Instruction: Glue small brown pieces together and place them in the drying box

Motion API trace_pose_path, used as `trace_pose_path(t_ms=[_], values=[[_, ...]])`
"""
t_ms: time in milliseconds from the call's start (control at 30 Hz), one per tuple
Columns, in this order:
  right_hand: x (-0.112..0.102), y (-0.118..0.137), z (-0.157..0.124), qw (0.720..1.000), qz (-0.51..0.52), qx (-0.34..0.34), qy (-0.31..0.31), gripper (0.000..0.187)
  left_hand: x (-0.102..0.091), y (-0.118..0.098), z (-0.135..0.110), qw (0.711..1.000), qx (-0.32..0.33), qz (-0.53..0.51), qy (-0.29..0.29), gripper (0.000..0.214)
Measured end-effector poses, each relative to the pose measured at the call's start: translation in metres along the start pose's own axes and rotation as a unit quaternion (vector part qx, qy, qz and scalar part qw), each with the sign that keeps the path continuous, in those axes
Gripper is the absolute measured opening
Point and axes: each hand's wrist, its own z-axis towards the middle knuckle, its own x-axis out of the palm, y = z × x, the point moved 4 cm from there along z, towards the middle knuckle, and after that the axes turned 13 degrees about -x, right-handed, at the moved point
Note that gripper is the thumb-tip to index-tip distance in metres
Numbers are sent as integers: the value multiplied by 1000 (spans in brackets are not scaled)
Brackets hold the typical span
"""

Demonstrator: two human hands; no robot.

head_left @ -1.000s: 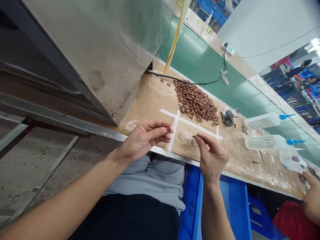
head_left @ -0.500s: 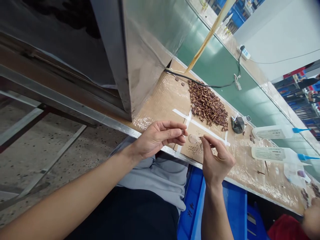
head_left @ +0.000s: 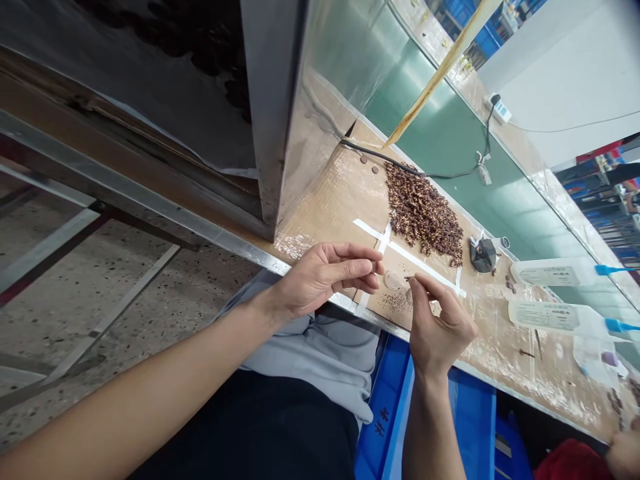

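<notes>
My left hand [head_left: 336, 275] hovers over the bench's front edge, fingers curled with the thumb pressed against them. Anything in that pinch is too small to make out. Just to the right, thumb and forefinger of my right hand [head_left: 440, 320] pinch a tiny dark brown piece [head_left: 407, 279]. Between and beyond the hands, a small clear round disc [head_left: 394, 280] lies on the brown board, with dark specks [head_left: 395, 301] scattered near it. Farther back spreads a heap of small brown-and-gold pieces [head_left: 425, 210], behind strips of white tape [head_left: 415, 260].
A metal cabinet [head_left: 280, 133] stands at the left. Rightward are a black-wrapped container [head_left: 483, 255] and two bottles with blue nozzles, one nearer [head_left: 550, 315]. A black cable [head_left: 415, 172] crosses behind the heap. Blue crates [head_left: 470, 413] sit below the bench; a person's red sleeve [head_left: 570, 460] shows lower right.
The view has shifted slightly, so the bench appears farther right. Both hands keep nearly the same pose, and the right still pinches the tiny piece.
</notes>
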Motion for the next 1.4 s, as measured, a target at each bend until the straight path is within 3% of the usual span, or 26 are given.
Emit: trace_pose_path(t_ms=[233,367,533,733,867,1033,1200,1333,1400], values=[[-10,4,4,998,22,1,-55,10,1,-1,0,1000,1,-7,-10,18],[-9,3,3,999,23,-10,-23,7,1,-2,1,1000,0,-8,-20,19],[-22,10,-4,992,38,-46,-109,18,0,-1,1,1000,-4,-4,-28,21],[-4,6,-27,994,70,-56,56,15,-1,0,1,1000,-4,1,-27,21],[6,0,-39,993,68,-56,81,14,0,-1,2,1000,-4,-3,-27,21],[-9,7,-32,996,64,-53,0,14,0,-2,2,999,-7,2,-33,24],[-29,20,-14,989,105,13,-106,12,-1,0,2,999,-20,14,-33,23],[-27,24,-2,965,192,92,-156,7,1,1,3,998,-39,6,-42,23],[-21,20,1,931,280,171,-161,13,1,2,3,997,-51,3,-55,23]])
